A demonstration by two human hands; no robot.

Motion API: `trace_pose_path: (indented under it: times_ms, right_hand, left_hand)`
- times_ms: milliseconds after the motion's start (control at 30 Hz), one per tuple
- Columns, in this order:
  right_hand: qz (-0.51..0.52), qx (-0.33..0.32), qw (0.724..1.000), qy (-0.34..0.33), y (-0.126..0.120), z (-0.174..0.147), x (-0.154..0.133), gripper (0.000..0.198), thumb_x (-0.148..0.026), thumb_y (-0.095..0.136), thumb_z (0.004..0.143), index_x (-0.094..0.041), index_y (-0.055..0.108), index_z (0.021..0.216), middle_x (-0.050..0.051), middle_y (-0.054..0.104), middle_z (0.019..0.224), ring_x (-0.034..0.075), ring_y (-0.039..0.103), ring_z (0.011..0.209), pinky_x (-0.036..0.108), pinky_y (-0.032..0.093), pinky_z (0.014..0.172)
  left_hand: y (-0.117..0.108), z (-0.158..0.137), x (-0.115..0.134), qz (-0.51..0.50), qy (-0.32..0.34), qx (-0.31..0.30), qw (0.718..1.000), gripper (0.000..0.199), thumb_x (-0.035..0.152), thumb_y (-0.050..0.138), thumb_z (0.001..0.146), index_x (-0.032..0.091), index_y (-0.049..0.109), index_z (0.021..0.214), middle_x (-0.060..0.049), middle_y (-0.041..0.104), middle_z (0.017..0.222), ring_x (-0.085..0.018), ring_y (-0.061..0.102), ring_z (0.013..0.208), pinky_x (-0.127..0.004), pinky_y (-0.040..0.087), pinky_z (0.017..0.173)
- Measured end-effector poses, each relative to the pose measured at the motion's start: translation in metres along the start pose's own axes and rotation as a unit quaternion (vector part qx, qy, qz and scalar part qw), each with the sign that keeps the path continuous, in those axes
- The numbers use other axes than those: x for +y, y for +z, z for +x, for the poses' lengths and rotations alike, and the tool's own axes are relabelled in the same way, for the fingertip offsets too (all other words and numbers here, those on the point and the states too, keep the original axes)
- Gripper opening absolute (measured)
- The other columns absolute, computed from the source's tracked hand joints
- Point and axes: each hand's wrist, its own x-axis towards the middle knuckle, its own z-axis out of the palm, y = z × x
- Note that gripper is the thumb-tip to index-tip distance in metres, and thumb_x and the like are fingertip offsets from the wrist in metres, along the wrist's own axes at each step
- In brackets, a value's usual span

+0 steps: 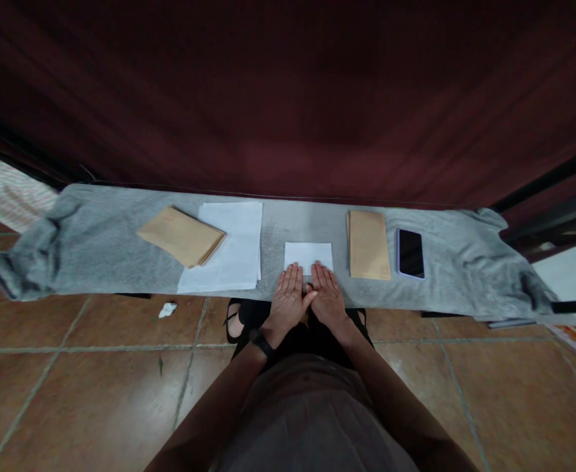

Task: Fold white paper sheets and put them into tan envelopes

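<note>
A small white rectangle of paper (308,252), apparently folded, lies on the grey cloth in front of me. My left hand (288,295) rests flat with its fingertips on the paper's near left part. Beside it, my right hand (327,294) lies flat with its fingertips on the near right part. Both hands have their fingers stretched out, and the thumbs come close together between them. The paper's near edge is partly hidden under the fingers. To the right is a stack of brown envelopes (369,246); to the left, more brown envelopes (182,235) lie on white sheets (233,246).
A phone (411,254) lies right of the right-hand envelopes. Grey cloth (105,242) covers the narrow bench, with bunched ends. A dark red panel (288,111) rises behind it. On the tiled floor (135,387) is a crumpled white scrap (167,309).
</note>
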Motion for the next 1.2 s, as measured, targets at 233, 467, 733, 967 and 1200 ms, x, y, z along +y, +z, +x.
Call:
trace_pose_path:
  times_ms: [233,467,733,967,1200]
  right_hand:
    - [-0.005,0.014,0.999,0.045,-0.005,-0.013,0.013,0.063,-0.039,0.035,0.106,-0.003,0.030,0.157,0.021,0.033,0.161,0.031,0.032,0.150,0.050,0.029,0.121]
    - [-0.006,0.019,0.999,0.045,-0.009,-0.021,0.020,0.061,-0.038,0.033,0.106,-0.005,0.029,0.158,0.020,0.034,0.161,0.030,0.031,0.150,0.051,0.031,0.121]
    - [0.000,0.016,0.999,0.050,-0.016,-0.019,0.019,0.053,-0.028,0.033,0.106,-0.003,0.040,0.152,0.021,0.039,0.158,0.029,0.034,0.149,0.050,0.031,0.121]
    - [0.061,-0.004,0.997,0.037,-0.025,0.014,0.020,0.050,-0.027,0.025,0.108,-0.006,0.054,0.143,0.017,0.051,0.151,0.024,0.043,0.145,0.047,0.032,0.122]
    - [0.069,-0.042,0.997,0.006,-0.016,0.047,0.015,0.054,-0.030,0.019,0.108,-0.009,0.045,0.151,0.011,0.043,0.158,0.022,0.037,0.148,0.043,0.027,0.124]
  left_hand:
    - [-0.004,-0.010,-0.008,0.028,-0.033,0.013,0.999,0.072,0.052,0.036,0.103,0.001,0.032,0.154,-0.024,0.032,0.160,-0.031,0.023,0.153,-0.050,0.026,0.124]
    - [-0.010,-0.009,-0.002,0.034,-0.076,0.025,0.996,0.063,0.041,0.030,0.106,-0.001,0.035,0.152,-0.024,0.036,0.159,-0.031,0.024,0.153,-0.052,0.026,0.124]
    - [-0.010,0.023,0.025,-0.013,0.015,-0.017,1.000,0.057,0.036,0.027,0.106,0.005,0.037,0.153,-0.014,0.035,0.162,-0.022,0.022,0.154,-0.042,0.023,0.127]
    - [-0.011,0.036,0.014,-0.041,0.018,-0.041,0.998,0.053,0.028,0.024,0.105,0.008,0.045,0.148,-0.013,0.047,0.155,-0.021,0.037,0.148,-0.041,0.031,0.124]
    - [-0.016,0.046,0.000,-0.111,0.009,-0.001,0.994,0.054,0.025,0.018,0.104,0.009,0.042,0.151,-0.012,0.049,0.154,-0.018,0.040,0.147,-0.039,0.035,0.122]
